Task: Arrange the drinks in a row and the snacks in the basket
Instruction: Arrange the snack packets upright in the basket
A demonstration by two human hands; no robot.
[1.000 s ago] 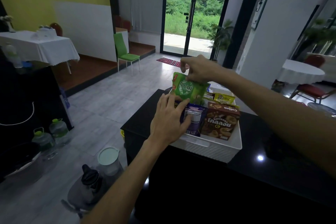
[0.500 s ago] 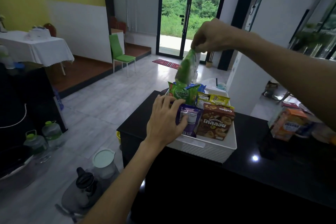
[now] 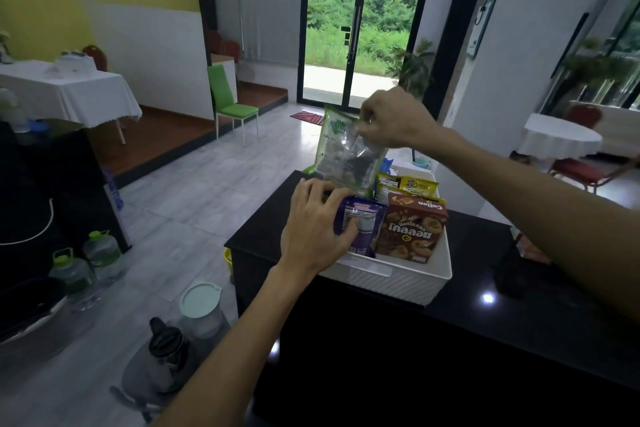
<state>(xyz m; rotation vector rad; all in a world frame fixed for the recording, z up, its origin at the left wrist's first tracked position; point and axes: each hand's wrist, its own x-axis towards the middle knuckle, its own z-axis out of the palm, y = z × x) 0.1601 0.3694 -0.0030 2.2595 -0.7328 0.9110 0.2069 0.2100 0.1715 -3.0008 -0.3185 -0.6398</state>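
A white basket [image 3: 398, 276] stands on the black counter [image 3: 485, 322], near its far left corner. Inside stand a purple pouch [image 3: 363, 225], a brown Collon snack box [image 3: 410, 230] and yellow packets [image 3: 408, 184]. My right hand [image 3: 391, 118] pinches the top of a green and clear snack bag [image 3: 346, 152], which hangs just above the basket's back left part. My left hand [image 3: 315, 229] rests on the basket's left side, fingers against the purple pouch. No drinks are clearly visible.
An orange packet [image 3: 530, 246] lies on the counter at the right, partly behind my right arm. Below the counter's left edge stand a white-lidded jug [image 3: 202, 308], a kettle [image 3: 156, 364] and two water bottles [image 3: 86, 263]. A green chair [image 3: 232, 104] stands farther off.
My right hand has come down from high above the basket, and the green bag now hangs just over the snacks with its clear back turned toward me. My left hand stays on the purple pouch.
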